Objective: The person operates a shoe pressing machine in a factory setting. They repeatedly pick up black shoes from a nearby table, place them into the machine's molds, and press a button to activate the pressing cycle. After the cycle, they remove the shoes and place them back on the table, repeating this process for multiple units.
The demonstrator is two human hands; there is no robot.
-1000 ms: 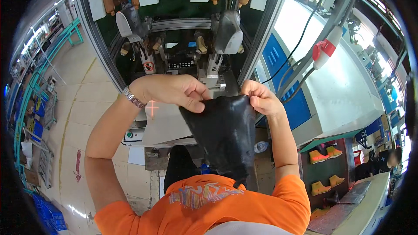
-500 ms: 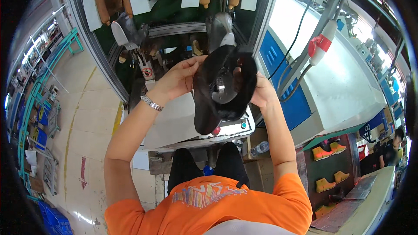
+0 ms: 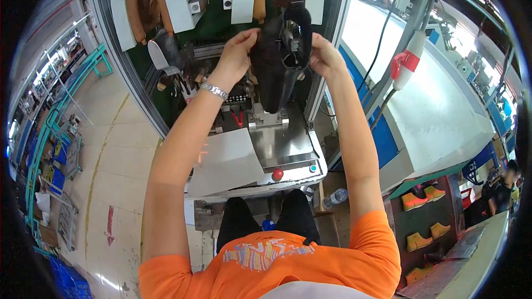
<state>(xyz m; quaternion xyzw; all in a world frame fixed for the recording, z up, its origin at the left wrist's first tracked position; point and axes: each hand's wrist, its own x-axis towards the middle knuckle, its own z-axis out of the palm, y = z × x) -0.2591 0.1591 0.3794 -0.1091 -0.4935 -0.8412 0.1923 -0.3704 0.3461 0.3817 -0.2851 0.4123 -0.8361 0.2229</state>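
A black boot upper (image 3: 270, 72) hangs between my hands at the right-hand station of a machine, its opening facing up and toward me. My left hand (image 3: 239, 58) pinches its left edge with thumb and fingers. At the upper right edge, by the opening, my right hand (image 3: 327, 56) is closed on it. The upper hides most of the metal form behind it, so I cannot tell whether it touches that form. To the left is another form (image 3: 164, 51) with a white side plate. Curved tan pads (image 3: 133, 3) hang above the left station.
A red button (image 3: 277, 174) and a green button (image 3: 313, 168) sit on the machine's front ledge. A white sheet (image 3: 224, 163) lies left of them. Yellow and orange boots (image 3: 419, 242) stand on a rack at lower right. A plug (image 3: 407, 61) hangs at right.
Both hands have carried the boot upper up and away from me, toward the machine's right station. It has turned more upright, and the metal base beneath has come into view.
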